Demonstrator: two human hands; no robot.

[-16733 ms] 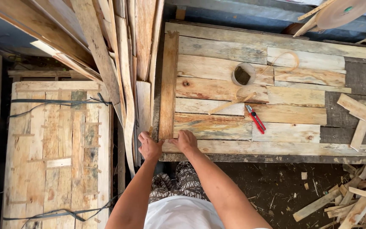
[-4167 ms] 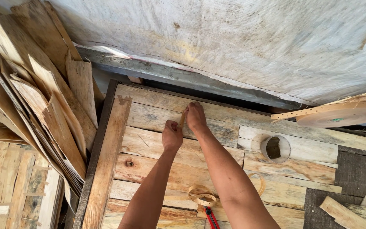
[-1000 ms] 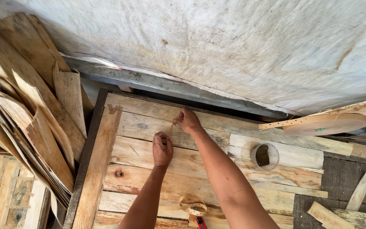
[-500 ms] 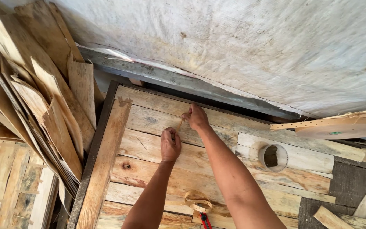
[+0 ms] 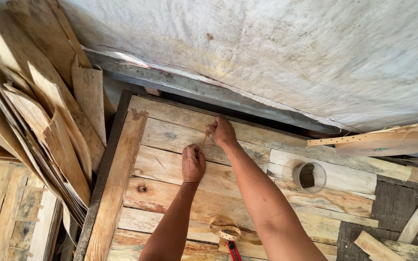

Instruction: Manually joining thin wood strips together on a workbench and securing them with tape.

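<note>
My right hand rests on the far planks of a wooden bench top, its fingers pinching the far end of a thin tan strap. My left hand lies a little nearer me, closed over the strap's near end and pressing it on the wood. The strap runs straight between the two hands. A loose coil of perforated tan strap lies on the planks between my forearms. Beside it is a red-handled tool, partly cut off by the frame.
A short round tube stands on the planks to the right. Further right, a large flat roll of strap lies against the grey wall. Thin wooden sheets lean in a stack on the left. Wood offcuts lie at the lower right.
Earlier both hands held a plank at the bench's near edge; now they are at its far side. Over the last second the left hand has shifted slightly and the right has stayed put.
</note>
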